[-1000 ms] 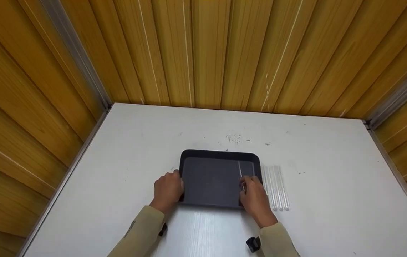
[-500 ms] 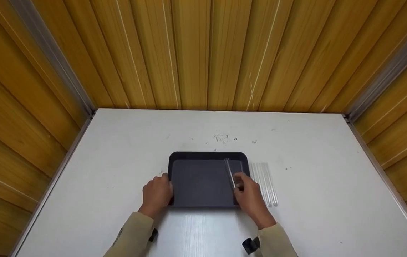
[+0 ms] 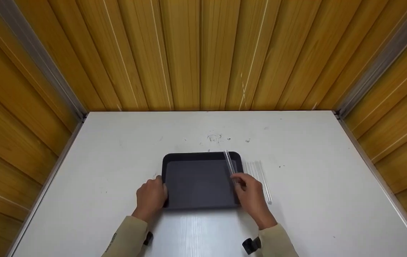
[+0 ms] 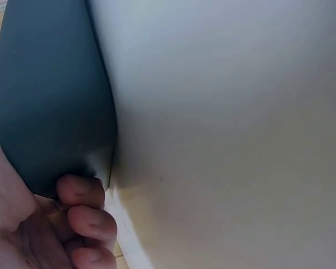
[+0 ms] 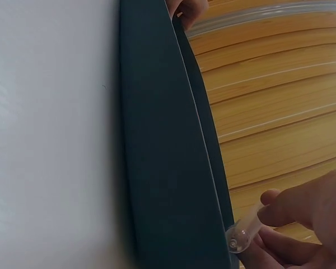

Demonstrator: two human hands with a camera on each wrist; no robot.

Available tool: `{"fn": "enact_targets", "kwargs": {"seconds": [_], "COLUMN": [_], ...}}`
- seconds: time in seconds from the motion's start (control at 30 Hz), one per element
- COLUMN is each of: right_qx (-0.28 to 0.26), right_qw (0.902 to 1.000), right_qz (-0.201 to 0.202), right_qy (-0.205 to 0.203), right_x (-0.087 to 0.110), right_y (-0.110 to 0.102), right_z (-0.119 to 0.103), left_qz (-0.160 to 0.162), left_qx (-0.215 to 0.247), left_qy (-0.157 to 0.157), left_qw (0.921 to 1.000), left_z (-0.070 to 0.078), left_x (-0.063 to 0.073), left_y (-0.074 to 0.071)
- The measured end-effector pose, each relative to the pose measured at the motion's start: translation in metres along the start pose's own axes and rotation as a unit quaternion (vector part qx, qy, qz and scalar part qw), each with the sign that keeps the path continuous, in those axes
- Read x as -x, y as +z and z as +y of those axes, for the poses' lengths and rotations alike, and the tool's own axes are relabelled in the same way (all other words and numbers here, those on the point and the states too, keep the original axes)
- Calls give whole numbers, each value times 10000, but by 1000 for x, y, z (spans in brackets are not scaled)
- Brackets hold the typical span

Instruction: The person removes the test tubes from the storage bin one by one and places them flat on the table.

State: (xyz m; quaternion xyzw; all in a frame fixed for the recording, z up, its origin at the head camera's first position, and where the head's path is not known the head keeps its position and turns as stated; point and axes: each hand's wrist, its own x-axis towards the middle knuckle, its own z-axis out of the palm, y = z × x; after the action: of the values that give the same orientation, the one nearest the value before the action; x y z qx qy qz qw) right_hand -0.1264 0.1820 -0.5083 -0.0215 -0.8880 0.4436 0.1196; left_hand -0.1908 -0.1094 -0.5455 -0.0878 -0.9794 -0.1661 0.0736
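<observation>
A dark rectangular tray [image 3: 199,185] lies on the white table in the head view. My left hand [image 3: 149,196] grips its left side, and the left wrist view has fingers [image 4: 87,221] curled round the tray's corner. Over the tray's right side, my right hand [image 3: 251,194] pinches a clear test tube [image 3: 229,162] between thumb and fingers. It slants up and away, its far end over the back rim. In the right wrist view the tube's rounded end [image 5: 239,240] is near the tray edge. Several similar test tubes [image 3: 264,178] lie side by side right of the tray, partly hidden by my right hand.
The white tabletop [image 3: 125,142] has dark scuff marks [image 3: 214,137] behind the tray. Yellow wood-grain panels [image 3: 203,53] rise at the back and both sides. Small black wrist cameras [image 3: 251,245] sit at the sleeves.
My right hand has raised the test tube from the tray floor, bringing its far end up over the back rim. My left hand keeps its grip. The head view has shifted slightly.
</observation>
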Motion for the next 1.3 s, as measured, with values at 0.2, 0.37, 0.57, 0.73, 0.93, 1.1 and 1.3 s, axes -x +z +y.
{"fn": "enact_targets", "kwargs": {"seconds": [0.2, 0.37, 0.57, 0.73, 0.93, 1.1, 1.3], "right_qx": [-153, -106, -46, -30, 53, 206, 241], "right_qw": [9993, 9983, 9973, 9960, 9954, 9934, 9914], "right_qz": [246, 366, 452, 614, 714, 822, 619], "right_qy": [217, 442, 574, 648, 631, 768, 1126], "right_x": [1, 2, 3, 3, 4, 4, 4], "right_y": [-7, -12, -17, -22, -28, -35, -40], "right_z": [2, 8, 15, 20, 28, 36, 43], "left_qz": [-31, -87, -118, -32, -26, -89, 10], "left_qx": [-7, 3, 1, -4, -17, 71, 90], "left_qy": [41, 54, 72, 139, 46, 7, -13], "left_qw": [10000, 9999, 9999, 9999, 10000, 9999, 10000], "left_z": [0, 0, -2, 0, 3, 5, 3], "left_x": [2, 1, 2, 1, 1, 0, 0], "left_y": [-2, -1, 0, 0, 0, 0, -1]}}
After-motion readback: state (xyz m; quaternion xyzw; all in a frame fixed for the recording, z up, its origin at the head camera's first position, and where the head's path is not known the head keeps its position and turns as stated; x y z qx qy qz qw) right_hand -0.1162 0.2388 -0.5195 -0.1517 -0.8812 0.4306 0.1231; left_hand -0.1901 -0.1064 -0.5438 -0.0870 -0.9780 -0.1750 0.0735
